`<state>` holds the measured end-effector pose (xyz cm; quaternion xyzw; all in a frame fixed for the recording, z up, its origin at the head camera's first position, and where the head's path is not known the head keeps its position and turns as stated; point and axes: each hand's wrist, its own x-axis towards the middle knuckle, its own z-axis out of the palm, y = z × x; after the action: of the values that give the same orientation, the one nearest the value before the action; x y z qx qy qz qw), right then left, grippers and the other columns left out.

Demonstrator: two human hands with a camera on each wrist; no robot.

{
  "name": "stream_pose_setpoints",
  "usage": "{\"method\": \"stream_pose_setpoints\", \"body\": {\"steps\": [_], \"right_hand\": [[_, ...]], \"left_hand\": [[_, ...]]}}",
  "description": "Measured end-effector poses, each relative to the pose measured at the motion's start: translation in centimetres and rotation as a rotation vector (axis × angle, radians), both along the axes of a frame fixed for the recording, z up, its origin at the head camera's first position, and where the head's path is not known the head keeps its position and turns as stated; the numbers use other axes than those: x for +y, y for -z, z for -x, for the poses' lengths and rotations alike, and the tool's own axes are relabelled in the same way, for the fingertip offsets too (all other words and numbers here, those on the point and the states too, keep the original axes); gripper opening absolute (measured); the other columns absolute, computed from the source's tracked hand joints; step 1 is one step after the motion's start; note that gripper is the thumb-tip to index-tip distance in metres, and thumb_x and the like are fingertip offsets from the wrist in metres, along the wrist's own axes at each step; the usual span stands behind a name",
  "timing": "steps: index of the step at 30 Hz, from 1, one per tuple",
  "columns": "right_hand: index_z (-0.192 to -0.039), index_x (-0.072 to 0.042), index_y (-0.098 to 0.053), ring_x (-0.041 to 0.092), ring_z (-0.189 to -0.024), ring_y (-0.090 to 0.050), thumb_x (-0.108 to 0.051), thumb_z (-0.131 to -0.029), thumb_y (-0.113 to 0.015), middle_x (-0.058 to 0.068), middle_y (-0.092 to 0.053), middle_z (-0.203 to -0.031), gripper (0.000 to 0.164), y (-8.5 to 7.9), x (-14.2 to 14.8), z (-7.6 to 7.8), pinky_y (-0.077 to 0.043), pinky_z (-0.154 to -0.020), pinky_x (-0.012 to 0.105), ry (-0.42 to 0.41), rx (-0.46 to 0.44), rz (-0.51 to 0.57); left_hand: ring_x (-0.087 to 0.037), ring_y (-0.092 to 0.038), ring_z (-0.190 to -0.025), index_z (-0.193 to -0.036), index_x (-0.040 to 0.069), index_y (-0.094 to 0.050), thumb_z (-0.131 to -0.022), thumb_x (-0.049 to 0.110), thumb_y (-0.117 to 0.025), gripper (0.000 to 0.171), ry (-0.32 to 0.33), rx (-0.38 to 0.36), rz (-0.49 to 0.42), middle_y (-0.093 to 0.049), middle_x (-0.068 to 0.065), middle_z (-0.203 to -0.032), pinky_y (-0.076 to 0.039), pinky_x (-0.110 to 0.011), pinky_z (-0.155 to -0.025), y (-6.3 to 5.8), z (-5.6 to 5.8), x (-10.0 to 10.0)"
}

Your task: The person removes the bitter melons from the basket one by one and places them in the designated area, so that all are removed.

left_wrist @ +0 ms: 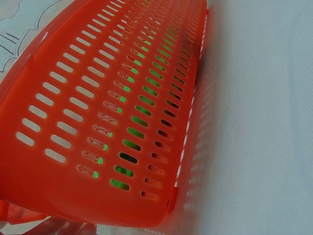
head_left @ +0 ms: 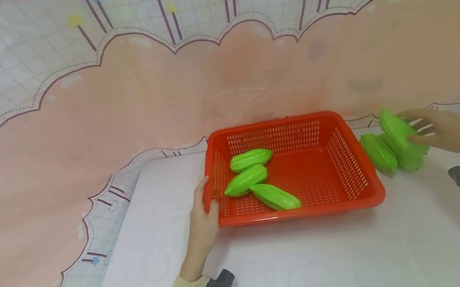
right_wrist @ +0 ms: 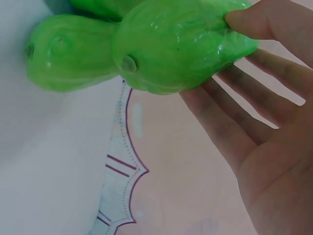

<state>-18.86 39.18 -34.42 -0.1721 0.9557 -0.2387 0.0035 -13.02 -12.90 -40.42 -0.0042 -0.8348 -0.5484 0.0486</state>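
Note:
My left hand (head_left: 204, 215) grips the left rim of a red plastic basket (head_left: 295, 212), its thumb over the near left corner. Three glossy green papayas lie inside toward the left: a far one (head_left: 251, 159), a middle one (head_left: 246, 180) and a near one (head_left: 275, 197). Beyond the basket's right side, my right hand (head_left: 444, 129) holds another green papaya (right_wrist: 171, 46) between thumb and fingers, tilted over two more. Of those two, one papaya (head_left: 379, 153) lies nearest the basket; the other papaya (right_wrist: 68, 51) is partly covered by the held one.
A white tabletop (head_left: 320, 259) lies under everything. Behind it hangs a peach and white patterned cloth (head_left: 151, 101), which also runs down the left side. The basket's slotted side wall (left_wrist: 98, 112) fills much of the left wrist view.

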Motion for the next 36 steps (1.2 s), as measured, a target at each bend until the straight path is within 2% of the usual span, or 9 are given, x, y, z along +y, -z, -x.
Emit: {"method": "stream_pose_setpoints", "body": {"steps": [3,5,8,15,18,23,30,36], "right_hand": [[-0.142,0.009,-0.041,0.056,-0.106,-0.057,-0.003,-0.091,-0.067,0.038,-0.052,-0.129,0.058,0.1,0.3,0.1,-0.054,-0.079,0.058,0.019,-0.015,-0.013],[-0.142,0.01,-0.039,0.058,-0.107,-0.055,-0.005,-0.093,-0.065,0.04,-0.05,-0.129,0.058,0.2,0.5,0.2,-0.051,-0.082,0.064,0.032,-0.034,-0.02],[-0.142,0.012,-0.037,0.06,-0.109,-0.053,-0.006,-0.094,-0.064,0.041,-0.048,-0.13,0.058,0.3,0.7,0.1,-0.05,-0.083,0.065,0.052,-0.055,-0.026],[-0.14,0.013,-0.039,0.061,-0.105,-0.054,-0.003,-0.092,-0.065,0.044,-0.051,-0.125,0.057,0.7,1.6,0.0,-0.052,-0.077,0.062,0.061,-0.012,-0.012],[-0.14,0.013,-0.039,0.062,-0.106,-0.053,-0.005,-0.093,-0.064,0.045,-0.049,-0.125,0.056,0.9,2.0,0.0,-0.051,-0.077,0.065,0.069,-0.019,-0.015],[-0.14,0.014,-0.038,0.06,-0.103,-0.056,-0.005,-0.092,-0.066,0.045,-0.049,-0.125,0.058,1.2,2.7,0.0,-0.052,-0.076,0.063,0.082,-0.016,-0.03],[-0.138,0.017,-0.036,0.064,-0.107,-0.051,-0.008,-0.094,-0.064,0.047,-0.047,-0.126,0.058,1.6,3.4,-0.1,-0.05,-0.08,0.067,0.113,-0.05,-0.109],[-0.134,0.019,-0.038,0.062,-0.101,-0.057,-0.006,-0.092,-0.065,0.047,-0.05,-0.121,0.056,2.4,4.1,-0.1,-0.052,-0.077,0.064,0.108,-0.018,-0.155]], "left_hand": [[-0.031,-0.062,-0.095,-0.154,0.02,-0.03,-0.099,0.005,-0.042,0.059,0.003,0.015,0.006,-0.044,-0.017,-0.149,-0.057,-0.039,-0.082,0.0,0.0,0.0],[-0.031,-0.062,-0.097,-0.154,0.02,-0.03,-0.099,0.005,-0.042,0.059,0.006,0.022,0.008,-0.044,-0.017,-0.15,-0.057,-0.041,-0.083,0.1,0.0,-0.1],[-0.031,-0.061,-0.1,-0.154,0.02,-0.03,-0.099,0.005,-0.043,0.059,0.007,0.028,0.01,-0.042,-0.016,-0.151,-0.057,-0.043,-0.085,0.1,0.0,0.0],[-0.031,-0.061,-0.098,-0.155,0.022,-0.029,-0.099,0.006,-0.043,0.059,0.012,0.02,0.006,-0.042,-0.013,-0.152,-0.057,-0.043,-0.085,0.1,0.0,0.0],[-0.031,-0.061,-0.097,-0.155,0.021,-0.029,-0.099,0.005,-0.043,0.059,0.009,0.025,0.008,-0.042,-0.014,-0.152,-0.058,-0.043,-0.084,0.2,0.0,0.0],[-0.031,-0.061,-0.098,-0.155,0.021,-0.029,-0.099,0.005,-0.043,0.059,0.012,0.028,-0.001,-0.041,-0.014,-0.152,-0.058,-0.045,-0.085,0.2,0.0,0.0],[-0.031,-0.06,-0.1,-0.155,0.022,-0.028,-0.1,0.005,-0.043,0.059,0.015,0.02,-0.005,-0.041,-0.013,-0.153,-0.058,-0.045,-0.085,0.2,0.0,0.0],[-0.031,-0.061,-0.097,-0.155,0.021,-0.029,-0.1,0.005,-0.043,0.059,0.016,0.023,-0.004,-0.041,-0.014,-0.153,-0.058,-0.045,-0.083,0.1,0.0,-0.1]]}}
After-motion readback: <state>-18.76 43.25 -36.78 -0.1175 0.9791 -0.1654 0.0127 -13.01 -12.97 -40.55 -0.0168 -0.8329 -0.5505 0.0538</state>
